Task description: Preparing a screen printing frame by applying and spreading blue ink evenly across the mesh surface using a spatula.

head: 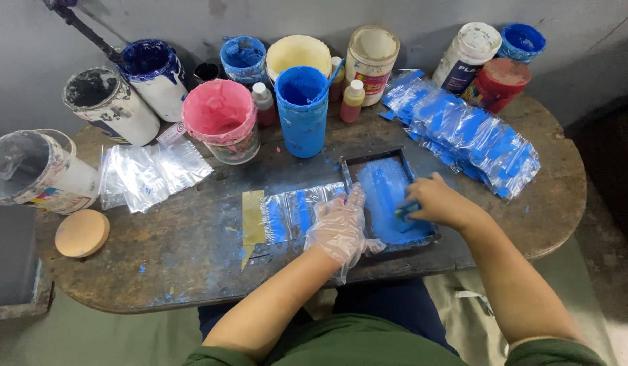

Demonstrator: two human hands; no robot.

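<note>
Right hand (432,201) hides its tool on screen frame (388,196).

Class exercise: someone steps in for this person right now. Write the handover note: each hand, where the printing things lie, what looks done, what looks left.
Left hand, in a clear plastic glove, lies flat on the left edge of the small printing screen, holding it down.
Right hand, bare, grips a small tool on the blue-inked mesh; most of the tool is hidden.
A clear bag with a blue stripe lies beside the frame, partly under it.
Done: a row of blue-printed bags lies spread at the right.
Left: a stack of unprinted clear bags waits at the left.
The blue ink tub stands behind the screen.
</note>
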